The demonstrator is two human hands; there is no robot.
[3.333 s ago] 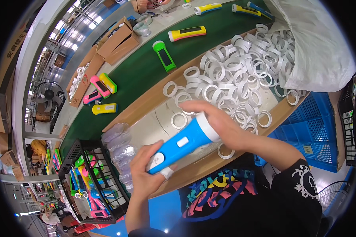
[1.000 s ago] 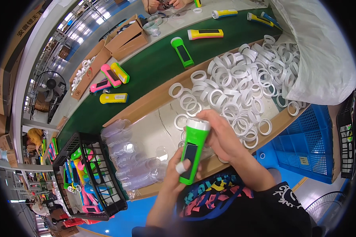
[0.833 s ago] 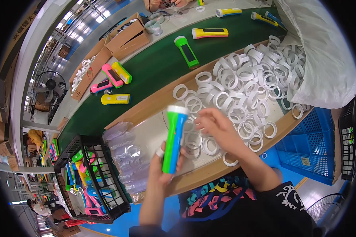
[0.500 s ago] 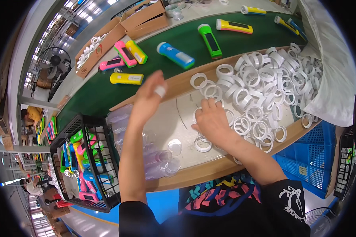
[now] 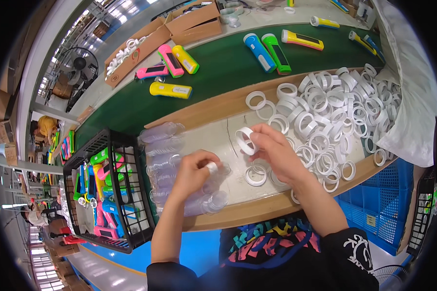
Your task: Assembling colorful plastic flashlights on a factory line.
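Observation:
My right hand [image 5: 276,153] holds up a white plastic ring [image 5: 245,141] between thumb and fingers, tilted above the cardboard tray [image 5: 257,201]. A large heap of similar white rings [image 5: 320,114] lies to its right. My left hand [image 5: 195,173], with a white wrap on one finger, pinches at the edge of a clear plastic disc [image 5: 224,168]; its fingers partly cover the disc. Rows of stacked clear discs [image 5: 162,145] lie on the left of the tray, some behind that hand. Two loose rings [image 5: 255,175] rest below my right hand.
Beyond the tray runs a green belt [image 5: 218,72] with several flashlights, among them a blue one [image 5: 260,53] and a yellow one [image 5: 171,90]. A black crate [image 5: 126,189] of flashlights stands left. A blue crate [image 5: 374,203] and white sack [image 5: 417,97] are right.
My left hand has come down from beside the belt to the clear discs. My right hand has lifted a ring. The blue flashlight has shifted right, next to the green one.

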